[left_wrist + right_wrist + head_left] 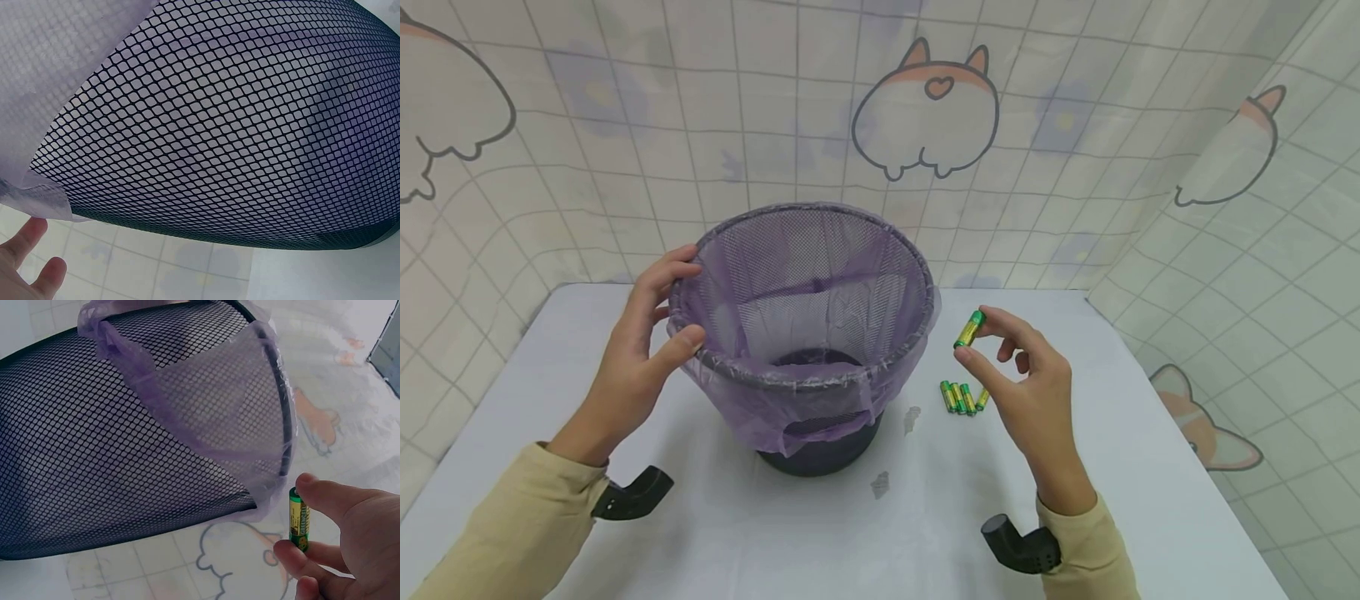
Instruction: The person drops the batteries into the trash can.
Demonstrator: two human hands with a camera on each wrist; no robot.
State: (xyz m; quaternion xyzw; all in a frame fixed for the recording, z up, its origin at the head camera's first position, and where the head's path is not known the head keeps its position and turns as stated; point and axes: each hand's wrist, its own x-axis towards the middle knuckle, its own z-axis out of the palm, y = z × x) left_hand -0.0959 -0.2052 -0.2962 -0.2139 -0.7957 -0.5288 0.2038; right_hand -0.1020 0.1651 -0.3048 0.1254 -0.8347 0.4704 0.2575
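A black mesh wastebasket [820,457] stands on the table, lined with a purple plastic bag [842,408] folded over its rim. My left hand [640,350] grips the rim on its left side, fingertips at the upper left edge and thumb lower down. In the left wrist view, some of those fingers [39,231] show beside the mesh wall. To the right of the basket, my right hand [1030,383] pinches a green-and-yellow battery [970,329] end to end between thumb and fingers. The right wrist view shows the battery [299,519] just off the bagged rim.
Several more batteries [958,398] lie together on the white table [760,533], below the right hand. Two small grey marks [880,484] show near the basket's base. A curtain [790,108] with a grid and cartoon animals hangs behind and at both sides.
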